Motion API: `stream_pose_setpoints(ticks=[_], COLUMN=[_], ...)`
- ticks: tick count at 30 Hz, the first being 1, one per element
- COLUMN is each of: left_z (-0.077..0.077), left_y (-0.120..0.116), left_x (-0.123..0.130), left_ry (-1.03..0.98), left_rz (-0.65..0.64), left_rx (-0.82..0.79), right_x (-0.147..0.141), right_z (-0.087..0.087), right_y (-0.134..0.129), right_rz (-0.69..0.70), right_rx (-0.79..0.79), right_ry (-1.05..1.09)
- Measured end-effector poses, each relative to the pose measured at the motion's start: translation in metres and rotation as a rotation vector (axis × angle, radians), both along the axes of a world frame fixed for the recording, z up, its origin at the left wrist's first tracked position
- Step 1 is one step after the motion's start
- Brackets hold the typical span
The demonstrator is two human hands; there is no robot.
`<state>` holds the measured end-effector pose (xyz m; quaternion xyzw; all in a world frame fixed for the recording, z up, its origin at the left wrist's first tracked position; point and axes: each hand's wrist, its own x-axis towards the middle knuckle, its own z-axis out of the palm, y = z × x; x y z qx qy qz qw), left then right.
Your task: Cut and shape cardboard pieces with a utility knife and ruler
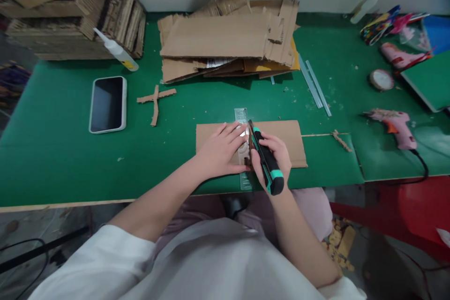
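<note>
A flat piece of brown cardboard lies near the front edge of the green table. A clear ruler crosses it from back to front. My left hand lies flat with fingers spread, pressing on the ruler and the cardboard beside it. Just right of the ruler, my right hand is wrapped round a black and green utility knife. The knife's tip points away from me and meets the cardboard along the ruler's right edge.
Cardboard scraps are piled at the back, beside stacked cardboard. A phone, a glue bottle and a cardboard cross are left. A pink glue gun, tape roll and clear strips lie right.
</note>
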<state>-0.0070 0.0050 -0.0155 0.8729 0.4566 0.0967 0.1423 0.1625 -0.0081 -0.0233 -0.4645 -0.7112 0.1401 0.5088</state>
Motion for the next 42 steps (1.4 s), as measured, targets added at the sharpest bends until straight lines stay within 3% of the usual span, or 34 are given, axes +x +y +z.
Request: stream_pose_setpoints(ticks=[9,17,30,37,42], left_z=[0.001,0.001,-0.001,-0.001,0.000], left_y=[-0.001,0.000,0.001,0.001,0.001], left_x=[0.000,0.000,0.000,0.000,0.000], left_ry=[0.015,0.001,0.028,0.003,-0.006], left_rz=[0.004,0.006,0.015,0.013,0.007], left_rx=[-0.008,-0.033,-0.044,-0.040,-0.028], right_x=[0.002,0.009,0.035,0.044,0.033], right_z=[0.005,0.003,0.012,0.029,0.022], right_y=[-0.014,-0.047,-0.097,-0.090,-0.058], right_rz=[-0.027,-0.036,-0.010,-0.035,0.012], right_rx=[0.057,0.088,0.006,-0.076,-0.004], right_ry=[-0.060,-0.147,-0.190,-0.124,-0.129])
